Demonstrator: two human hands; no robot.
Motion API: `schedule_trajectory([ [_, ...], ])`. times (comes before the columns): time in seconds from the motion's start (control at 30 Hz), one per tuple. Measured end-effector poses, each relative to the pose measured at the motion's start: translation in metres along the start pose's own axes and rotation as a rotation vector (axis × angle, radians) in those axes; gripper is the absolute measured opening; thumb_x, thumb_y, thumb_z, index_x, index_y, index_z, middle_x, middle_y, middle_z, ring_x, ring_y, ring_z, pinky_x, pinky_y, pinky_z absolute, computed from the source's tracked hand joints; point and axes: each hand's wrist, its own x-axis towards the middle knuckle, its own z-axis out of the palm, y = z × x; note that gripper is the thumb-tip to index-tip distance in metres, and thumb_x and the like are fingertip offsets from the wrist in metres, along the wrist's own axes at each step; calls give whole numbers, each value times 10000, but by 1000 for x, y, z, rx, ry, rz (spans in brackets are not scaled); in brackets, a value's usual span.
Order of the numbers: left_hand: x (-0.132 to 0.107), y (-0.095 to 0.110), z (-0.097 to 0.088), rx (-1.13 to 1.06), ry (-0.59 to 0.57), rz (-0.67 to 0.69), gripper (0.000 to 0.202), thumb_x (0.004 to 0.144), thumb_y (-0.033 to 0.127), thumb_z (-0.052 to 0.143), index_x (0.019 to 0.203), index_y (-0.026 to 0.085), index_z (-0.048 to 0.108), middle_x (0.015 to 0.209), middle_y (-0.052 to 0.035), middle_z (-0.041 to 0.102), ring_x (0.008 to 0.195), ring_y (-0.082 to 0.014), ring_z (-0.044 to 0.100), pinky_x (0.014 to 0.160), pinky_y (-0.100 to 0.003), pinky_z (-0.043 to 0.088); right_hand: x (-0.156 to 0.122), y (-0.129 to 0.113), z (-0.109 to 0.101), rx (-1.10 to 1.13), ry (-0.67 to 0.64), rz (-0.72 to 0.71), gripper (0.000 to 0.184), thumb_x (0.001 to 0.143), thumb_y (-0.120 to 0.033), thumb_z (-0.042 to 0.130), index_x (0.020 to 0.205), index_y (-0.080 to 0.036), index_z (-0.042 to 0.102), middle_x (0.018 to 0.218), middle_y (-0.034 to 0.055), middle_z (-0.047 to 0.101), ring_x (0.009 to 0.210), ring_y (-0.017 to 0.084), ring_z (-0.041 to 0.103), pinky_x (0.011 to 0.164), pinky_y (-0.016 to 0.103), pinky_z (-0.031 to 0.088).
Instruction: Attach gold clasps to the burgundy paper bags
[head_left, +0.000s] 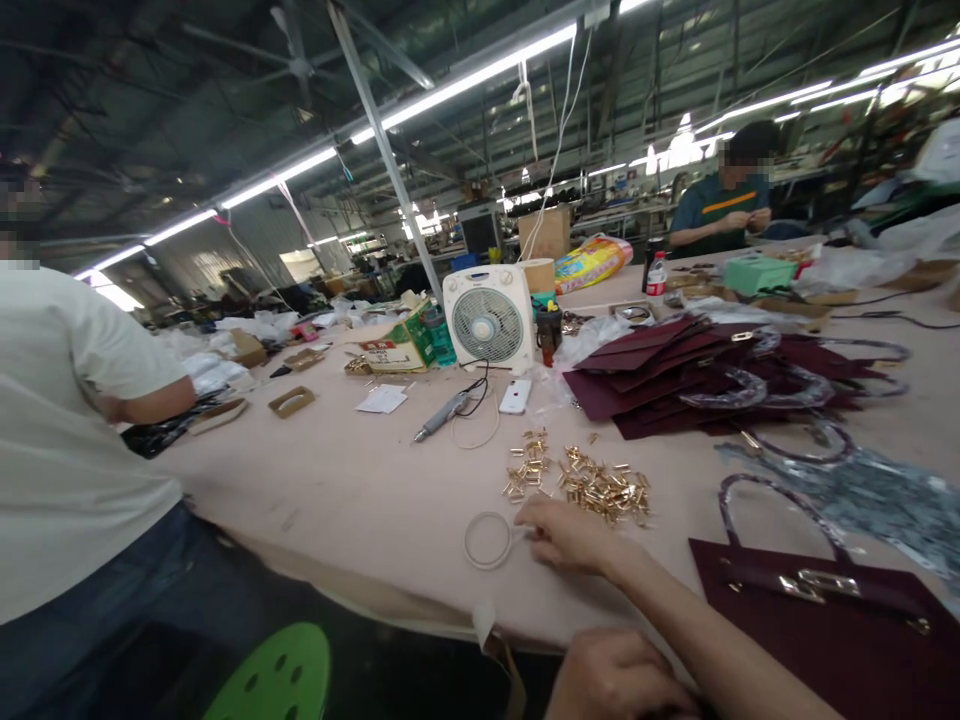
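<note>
My right hand (566,535) reaches over the pink table with its fingers bent together. Its fingertips are at the right side of a thin pale ring (487,541), perhaps a roll of tape; a small whitish bit shows between them. Just beyond the hand lie a larger pile of small gold metal fittings (604,485) and a smaller pile (527,468). My left hand (619,678) is low at the bottom edge, curled and partly cut off, and what it may hold is hidden. To the right lies a dark red handbag (817,630) with a gold clasp and wrapped handle.
Stacked dark red bag pieces (660,370) lie at the right. A box fan (489,318), white phone (514,396) and corded electric screwdriver (441,416) are farther back. One person (75,420) stands left, another (724,200) works across the table. A green stool (277,675) is below the edge.
</note>
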Motion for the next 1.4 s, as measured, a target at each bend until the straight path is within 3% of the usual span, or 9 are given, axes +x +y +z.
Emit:
schedule_trajectory([
  [0.1,-2,5,-48,114,360,-149,204,953,330,579,924,228,753,892,-91,757,851,-214,727,776,-323,606,6,0,18,-43,16,33,394,772,-96,683,1121,-255,773,1118,38,747,978,212,696,837,270,474],
  [0.2,-9,-11,-86,291,532,-348,238,1015,298,492,1053,247,721,1092,-104,752,1075,-246,708,956,-411,603,7,-4,26,-74,29,89,222,838,-131,672,997,-234,790,1004,40,765,952,220,704,809,275,469],
  [0.33,-28,-72,-111,522,502,-360,353,972,385,563,1269,226,668,1270,-121,734,1194,-323,698,1019,-552,603,0,-10,28,-160,76,145,129,877,-177,690,932,-237,790,978,47,779,948,233,719,809,287,482],
  [0.43,-34,-114,-115,559,349,-213,328,996,380,544,1262,260,695,1259,-86,762,1157,-287,734,986,-452,643,-11,-11,35,-252,95,155,100,908,-207,682,956,-231,766,1012,56,771,961,244,727,804,296,503],
  [0.5,-33,-123,-116,591,290,-132,322,1005,351,526,1264,293,707,1290,-69,756,1166,-270,736,988,-402,643,-21,-9,43,-303,126,169,126,912,-195,675,1015,-226,742,1039,62,758,948,251,731,791,304,512],
  [0.73,-10,-82,-108,641,149,-125,370,969,159,493,1167,349,742,1200,-20,766,1015,-214,735,874,-314,644,-56,6,63,-216,278,243,173,931,-101,601,996,-232,694,1007,43,728,919,234,717,778,300,509],
  [1.07,2,-51,-108,500,70,-342,233,1024,258,487,959,249,711,990,-40,717,965,-223,662,826,-335,519,-66,7,61,-145,350,180,162,954,-89,570,931,-240,625,952,19,694,886,220,679,772,302,490],
  [1.3,6,-47,-110,430,105,-431,243,1004,253,508,928,261,738,961,-14,728,968,-200,661,833,-296,494,-74,3,74,-245,300,-144,268,873,-12,482,984,-227,599,984,57,685,887,230,635,777,320,499],
  [1.4,6,-50,-106,459,122,-450,262,1020,285,494,942,267,744,994,-22,723,980,-210,660,845,-303,498,-80,-9,57,-118,248,-284,219,901,-61,480,973,-232,597,955,47,681,858,211,631,743,297,501],
])
